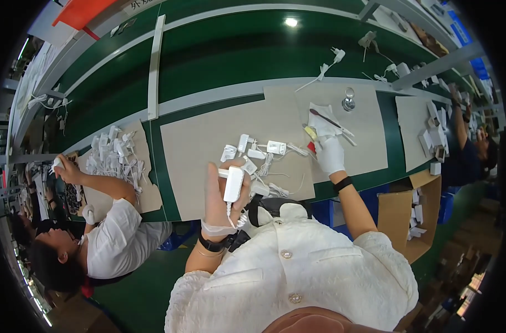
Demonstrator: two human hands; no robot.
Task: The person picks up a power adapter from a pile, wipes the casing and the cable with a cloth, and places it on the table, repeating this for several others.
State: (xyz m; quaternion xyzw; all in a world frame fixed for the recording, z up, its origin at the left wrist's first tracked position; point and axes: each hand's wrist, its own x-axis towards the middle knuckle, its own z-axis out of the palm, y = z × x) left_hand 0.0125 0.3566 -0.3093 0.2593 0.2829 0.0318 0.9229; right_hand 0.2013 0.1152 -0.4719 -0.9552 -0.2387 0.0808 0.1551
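My left hand (pixel 213 194), in a thin translucent glove, is closed around a white power adapter (pixel 234 185) whose cable hangs coiled below it. In a white glove, my right hand (pixel 331 156) is over the paper-covered bench, its fingers bent against a small yellow-and-red item (pixel 310 132) that I cannot make out, partly hidden by the fingertips. Just beyond it lies a folded white cloth (pixel 321 123) with a dark-handled, slim tool (pixel 326 117) across it. More white adapters (pixel 276 147) with coiled cables lie in a loose group between my hands.
A small clear bottle (pixel 349 100) stands at the far right of the paper. On the left, a co-worker (pixel 111 233) sits by a heap of white adapters (pixel 113 149). A cardboard box (pixel 400 219) of white pieces is at right. A grey frame post (pixel 154 66) rises behind the bench.
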